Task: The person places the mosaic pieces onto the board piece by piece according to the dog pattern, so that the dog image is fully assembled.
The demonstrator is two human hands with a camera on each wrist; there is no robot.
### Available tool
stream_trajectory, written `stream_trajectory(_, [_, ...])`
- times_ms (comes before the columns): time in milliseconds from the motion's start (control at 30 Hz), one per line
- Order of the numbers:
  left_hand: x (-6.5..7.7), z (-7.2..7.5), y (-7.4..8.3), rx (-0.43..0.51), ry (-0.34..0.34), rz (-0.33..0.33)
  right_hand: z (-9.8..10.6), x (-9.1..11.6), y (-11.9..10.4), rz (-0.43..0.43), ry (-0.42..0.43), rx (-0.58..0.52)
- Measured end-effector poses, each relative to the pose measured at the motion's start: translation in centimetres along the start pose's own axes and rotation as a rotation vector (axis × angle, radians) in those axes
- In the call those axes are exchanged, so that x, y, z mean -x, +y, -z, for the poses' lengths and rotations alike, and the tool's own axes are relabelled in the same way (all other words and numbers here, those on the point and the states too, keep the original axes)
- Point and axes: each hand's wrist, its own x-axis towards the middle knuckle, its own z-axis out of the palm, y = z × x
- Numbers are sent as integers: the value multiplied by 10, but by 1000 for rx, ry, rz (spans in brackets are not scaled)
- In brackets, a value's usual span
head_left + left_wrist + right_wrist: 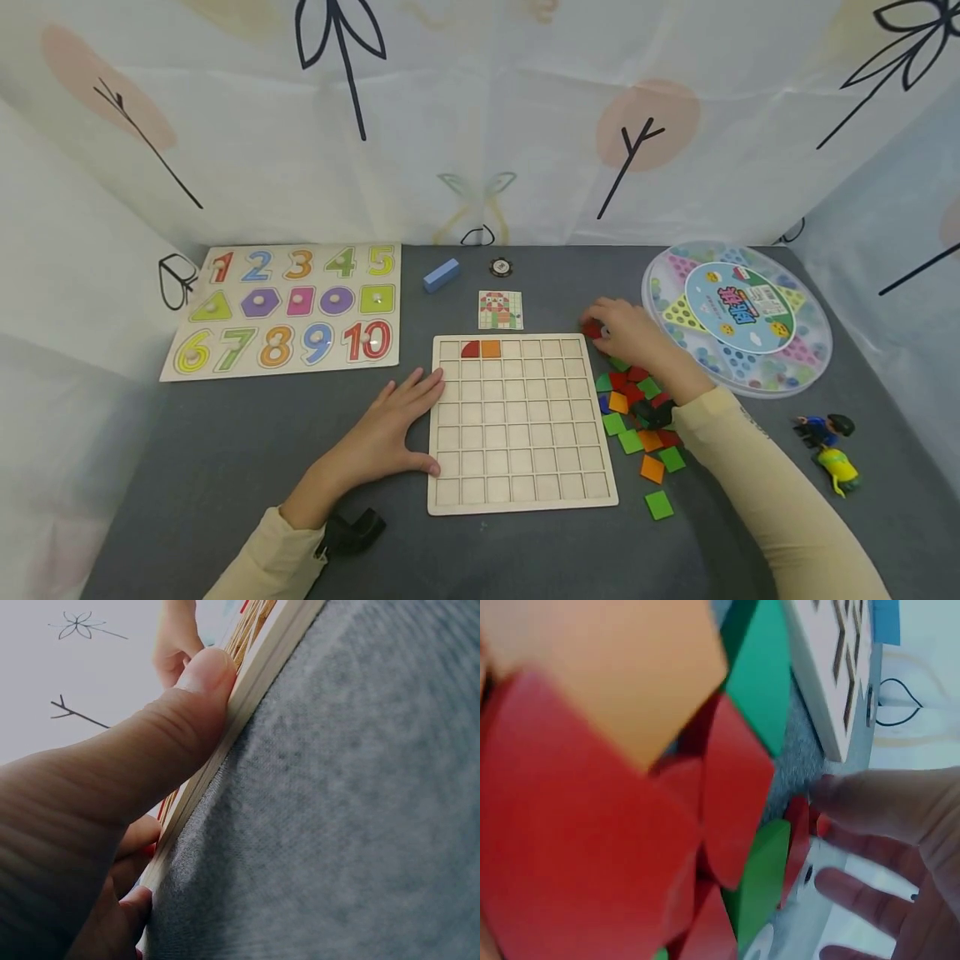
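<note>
A wooden grid board point(522, 417) lies in the middle of the table, with a red quarter-round tile point(471, 349) and an orange square tile point(491, 349) side by side in its top row. My left hand point(393, 429) rests at the board's left edge, fingers spread and thumb against the rim; the left wrist view shows the thumb point(180, 720) close up on that edge. Beyond the board's upper right corner, my right hand point(637, 337) pinches a red tile point(592, 329) between thumb and fingers. Below that hand spreads a pile of red, green, orange and blue tiles point(632, 442).
A small pattern card point(500, 310) lies behind the board, near a blue block point(441, 275) and a round black piece point(501, 267). The number puzzle point(288, 308) is at back left. A round game box point(738, 317) and two toy figures point(832, 450) are on the right.
</note>
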Motion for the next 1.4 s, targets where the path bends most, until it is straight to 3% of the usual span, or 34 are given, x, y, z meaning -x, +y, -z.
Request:
stream_trajectory(200, [0, -1, 0, 0, -7, 2, 2, -2, -5, -107, 10, -13])
stream_trajectory(433, [0, 0, 0, -6, -7, 0, 2, -7, -7, -131, 37, -13])
stream_trajectory(500, [0, 0, 0, -7, -8, -4, 3, -8, -13, -99, 71, -24])
stream_trajectory(600, [0, 1, 0, -2, -7, -4, 4, -11, -31, 18, 121, -45])
stream_trajectory(767, [0, 2, -1, -1, 2, -1, -1, -25, -71, 201, 122, -36])
stream_trajectory(967, [-1, 1, 1, 0, -4, -8, -13, -36, -93, 195, 68, 13])
stream_trajectory(1400, [0, 1, 0, 2, 3, -13, -17, -37, -102, 136, 31, -8])
